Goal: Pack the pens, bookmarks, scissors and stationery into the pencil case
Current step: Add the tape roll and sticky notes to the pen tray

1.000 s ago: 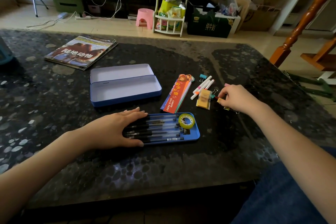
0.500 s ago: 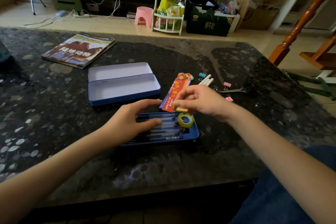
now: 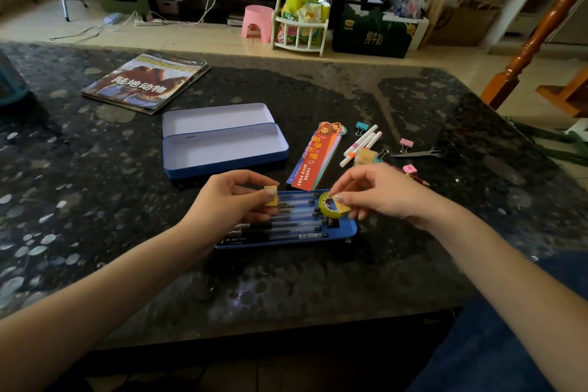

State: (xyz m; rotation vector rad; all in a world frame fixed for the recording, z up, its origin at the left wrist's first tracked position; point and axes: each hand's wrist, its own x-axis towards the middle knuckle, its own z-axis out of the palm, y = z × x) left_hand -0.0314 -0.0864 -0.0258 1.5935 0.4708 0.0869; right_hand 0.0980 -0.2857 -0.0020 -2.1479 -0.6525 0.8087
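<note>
A dark speckled stone table [image 3: 95,200] fills the view, with a person seated at its near edge, both bare forearms reaching in over it. A magazine [image 3: 144,83] with a brown animal cover lies flat at the far left of the tabletop. Nearer the middle sits an open blue tin pencil case [image 3: 222,149], its pale inside showing and its lid laid back flat behind it. Just in front of that, closest to the person, a shallow blue tray [image 3: 348,229] holds a row of black-capped clear pens [image 3: 296,227] lying side by side, with a roll of yellow-green tape [image 3: 326,208] standing at the tray's right end.

The left hand [image 3: 229,204] hovers over the tray's left half, thumb and fingers pinching a small yellow block [image 3: 271,200]; what the block is cannot be told. The right hand [image 3: 381,191] hovers over the tray's right end, thumb and forefinger pinching a second small yellow block [image 3: 343,208] just at the tape roll.

Right of the case, a fanned stack of bookmarks [image 3: 315,157], the top one red-orange with printed characters, lies touching the tray's far edge. Beside it rest three white markers [image 3: 361,145] with coloured bands, and a pale yellow pad [image 3: 366,156] near them. Black scissors [image 3: 429,153] lie further right, well apart from the case. Scattered among these are a teal binder clip [image 3: 362,127], a pink binder clip [image 3: 406,143] and a small pink item [image 3: 409,168] beside a pencil tip.
</note>
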